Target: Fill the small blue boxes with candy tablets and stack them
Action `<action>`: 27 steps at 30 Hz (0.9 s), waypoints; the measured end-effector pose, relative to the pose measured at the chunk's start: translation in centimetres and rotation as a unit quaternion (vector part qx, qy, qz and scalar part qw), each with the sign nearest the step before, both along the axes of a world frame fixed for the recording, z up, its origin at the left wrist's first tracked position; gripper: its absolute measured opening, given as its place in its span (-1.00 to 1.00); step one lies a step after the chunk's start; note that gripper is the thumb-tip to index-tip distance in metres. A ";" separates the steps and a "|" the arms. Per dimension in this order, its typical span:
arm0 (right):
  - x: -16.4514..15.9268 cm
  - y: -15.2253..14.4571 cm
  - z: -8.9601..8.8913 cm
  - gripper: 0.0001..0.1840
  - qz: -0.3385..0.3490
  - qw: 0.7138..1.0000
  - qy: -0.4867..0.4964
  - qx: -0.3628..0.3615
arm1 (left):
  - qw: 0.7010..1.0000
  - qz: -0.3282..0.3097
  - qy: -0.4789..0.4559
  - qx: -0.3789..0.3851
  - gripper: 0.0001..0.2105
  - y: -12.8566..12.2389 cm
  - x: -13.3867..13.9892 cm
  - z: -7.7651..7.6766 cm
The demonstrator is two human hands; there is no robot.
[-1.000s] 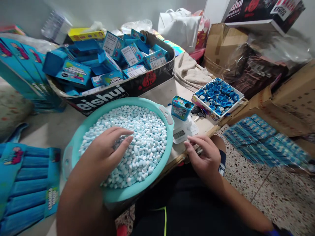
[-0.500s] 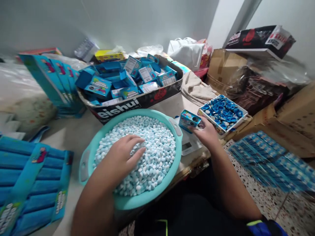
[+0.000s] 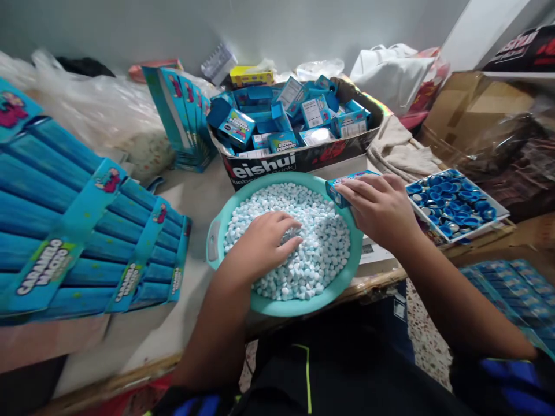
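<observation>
A turquoise basin (image 3: 286, 309) full of small pale blue and white candies (image 3: 303, 271) stands before me. My left hand (image 3: 271, 242) rests palm down on the candies, fingers bent and thumb apart, with a gap between thumb and forefinger. What lies under the palm is hidden. My right hand (image 3: 377, 208) grips a small blue candy box (image 3: 336, 193) from above at the basin's right rim. That hand covers most of the box, so its opening cannot be seen.
Behind the basin, a black carton (image 3: 303, 163) holds several blue boxes (image 3: 281, 141). A white tray of blue caps (image 3: 455, 205) sits at right. Large blue display packs (image 3: 87, 231) stand at left, folded blue cartons (image 3: 182, 121) behind. A cardboard box (image 3: 459, 110) is back right.
My right hand has brought the box left to the basin's rim and turned over it. My left hand stays on the candies. The view has shifted left.
</observation>
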State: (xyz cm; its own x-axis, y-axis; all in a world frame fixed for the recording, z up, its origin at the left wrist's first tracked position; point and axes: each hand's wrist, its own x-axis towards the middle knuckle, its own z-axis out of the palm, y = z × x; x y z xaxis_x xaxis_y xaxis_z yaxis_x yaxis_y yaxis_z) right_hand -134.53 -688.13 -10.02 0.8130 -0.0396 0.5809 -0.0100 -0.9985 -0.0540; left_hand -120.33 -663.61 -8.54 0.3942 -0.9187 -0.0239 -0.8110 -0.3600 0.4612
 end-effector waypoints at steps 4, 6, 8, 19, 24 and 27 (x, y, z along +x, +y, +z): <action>0.3 -0.4 0.0 -0.53 0.001 1.000 0.001 -0.016 | 1.000 -0.002 0.003 -0.001 -0.67 0.0 -0.1 -0.1; 0.4 -0.7 0.1 -0.53 -0.006 1.000 0.009 -0.018 | 1.000 -0.004 0.004 -0.001 -0.67 0.0 -0.1 -0.1; 0.5 -0.9 0.2 -0.54 -0.012 1.000 0.023 -0.014 | 1.000 -0.003 0.005 -0.002 -0.67 -0.1 -0.1 -0.1; -1.6 -2.2 -2.3 -0.52 -0.077 0.974 -0.113 0.180 | 1.000 -0.007 -0.014 0.014 -0.58 -0.3 0.2 0.0; -2.5 -3.5 -6.9 -0.44 -0.128 0.908 -0.197 0.347 | 1.000 -0.010 -0.024 0.013 -0.53 -0.5 1.0 -0.2; -3.0 -3.6 -8.6 -0.44 -0.142 0.892 -0.179 0.389 | 0.999 -0.002 -0.015 0.034 -0.50 -0.8 1.4 0.1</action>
